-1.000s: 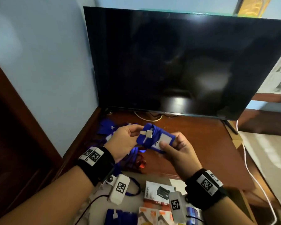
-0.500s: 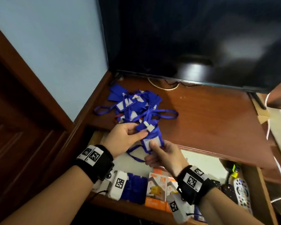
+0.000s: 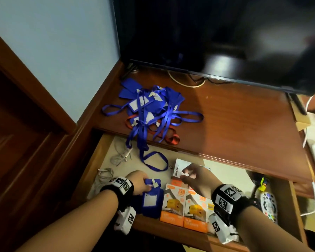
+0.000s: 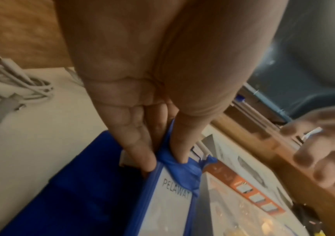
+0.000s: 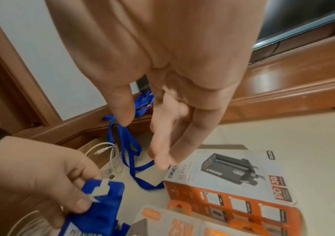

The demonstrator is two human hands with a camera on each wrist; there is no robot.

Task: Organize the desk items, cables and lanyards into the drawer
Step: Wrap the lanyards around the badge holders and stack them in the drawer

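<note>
1. We see the left hand (image 3: 138, 184) pinching the top of a blue badge holder (image 3: 151, 198), thumb and fingers closed on its white clip end, inside the open drawer (image 3: 105, 148). The holder's long axis runs from the drawer's back to its front, clip end toward the desk.
2. The right hand (image 3: 196, 180) hovers above a white charger box (image 3: 178, 169), fingers loosely spread, holding nothing.
3. Around the holder: two orange boxes (image 3: 185, 208) just to its right, coiled white cables (image 3: 105, 174) to its left, a loose blue lanyard loop (image 3: 155, 160) behind it. A tangle of lanyards (image 3: 153, 110) lies on the desk top (image 3: 235, 124), some straps hanging into the drawer.
4. The left wrist view alone shows the word "PELAWAT" on the holder's card (image 4: 172, 207). The right wrist view shows the charger pictured on the white box (image 5: 229, 169).
5. A remote control (image 3: 268, 203) at the drawer's right shows only in the head view.
</note>
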